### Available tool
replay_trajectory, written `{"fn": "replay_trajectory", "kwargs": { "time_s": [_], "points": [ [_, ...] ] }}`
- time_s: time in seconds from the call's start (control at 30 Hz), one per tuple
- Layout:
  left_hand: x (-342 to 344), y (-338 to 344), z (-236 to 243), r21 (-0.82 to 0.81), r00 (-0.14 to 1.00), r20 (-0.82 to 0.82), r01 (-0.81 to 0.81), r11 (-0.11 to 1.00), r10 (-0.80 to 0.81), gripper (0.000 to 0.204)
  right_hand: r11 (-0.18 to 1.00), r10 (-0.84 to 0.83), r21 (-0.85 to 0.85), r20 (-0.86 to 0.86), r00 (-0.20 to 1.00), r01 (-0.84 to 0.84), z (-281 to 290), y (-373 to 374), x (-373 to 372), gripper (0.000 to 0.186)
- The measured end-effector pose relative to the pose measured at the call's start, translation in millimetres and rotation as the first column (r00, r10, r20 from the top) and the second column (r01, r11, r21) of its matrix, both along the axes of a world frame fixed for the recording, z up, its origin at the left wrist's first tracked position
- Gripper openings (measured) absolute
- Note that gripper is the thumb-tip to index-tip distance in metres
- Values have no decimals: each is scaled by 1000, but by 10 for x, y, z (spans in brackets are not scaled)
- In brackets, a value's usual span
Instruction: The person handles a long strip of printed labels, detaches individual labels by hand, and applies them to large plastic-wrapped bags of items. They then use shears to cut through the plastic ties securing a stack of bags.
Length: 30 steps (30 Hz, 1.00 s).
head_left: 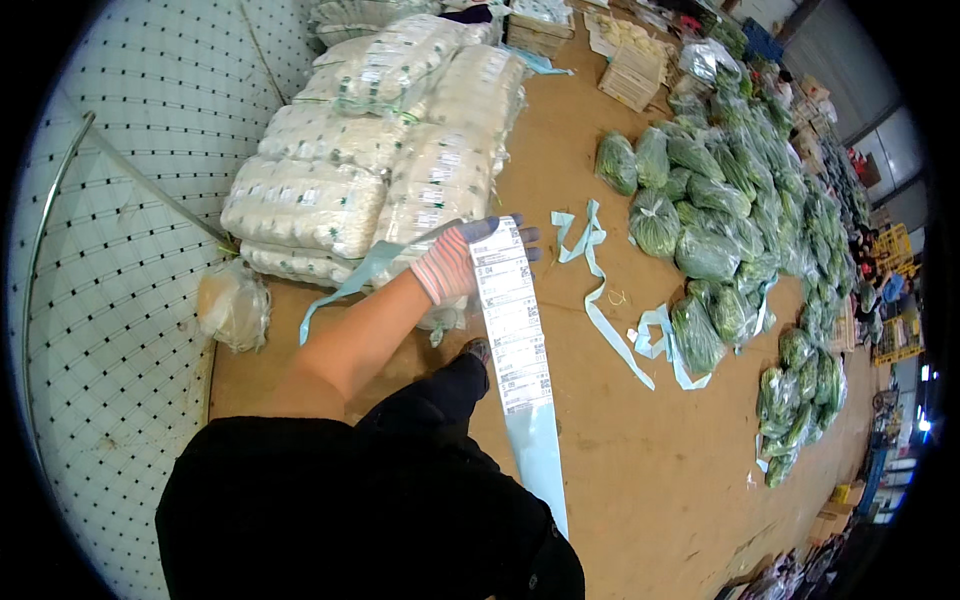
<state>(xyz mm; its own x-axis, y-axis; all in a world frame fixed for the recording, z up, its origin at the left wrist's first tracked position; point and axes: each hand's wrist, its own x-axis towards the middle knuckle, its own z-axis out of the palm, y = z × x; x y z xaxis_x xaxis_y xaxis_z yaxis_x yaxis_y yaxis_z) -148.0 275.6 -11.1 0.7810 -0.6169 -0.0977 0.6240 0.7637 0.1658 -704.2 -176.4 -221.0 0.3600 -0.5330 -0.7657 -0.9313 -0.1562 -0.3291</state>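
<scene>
Holding label strip (pixel 512 335), L hand (pixel 450 263) is nr white-filled bags (pixel 305 208).

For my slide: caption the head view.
Left hand in a striped fabric glove, holding a long pale-blue strip of white labels.

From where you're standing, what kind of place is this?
Probably a warehouse for produce: bagged greens lie heaped on the floor, pale bags are stacked, and the left hand holds a label strip.
</scene>
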Motion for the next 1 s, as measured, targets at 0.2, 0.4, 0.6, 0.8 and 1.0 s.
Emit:
{"fn": "replay_trajectory", "kwargs": {
  "time_s": [0.2,0.4,0.6,0.8,1.0],
  "points": [
    [665,-443,36,-25,992,79,102,994,-100,55,993,112,-26,-156,981,-117,333,-172,445,33],
    [1343,-771,219,-28,971,191,153,988,-145,58,993,93,-46,-237,967,-107,521,-317,1043,35],
    [1806,-942,264,37,968,213,129,991,-134,59,998,59,-21,-215,975,-65,503,-440,1607,37],
    [2075,-992,254,-75,969,151,206,976,-193,51,991,115,-33,-248,962,-127,520,-499,2086,38],
    [2261,-1014,213,-76,965,192,199,977,-181,56,972,222,-14,-251,942,-233,372,-859,2384,39]
  ]
}}
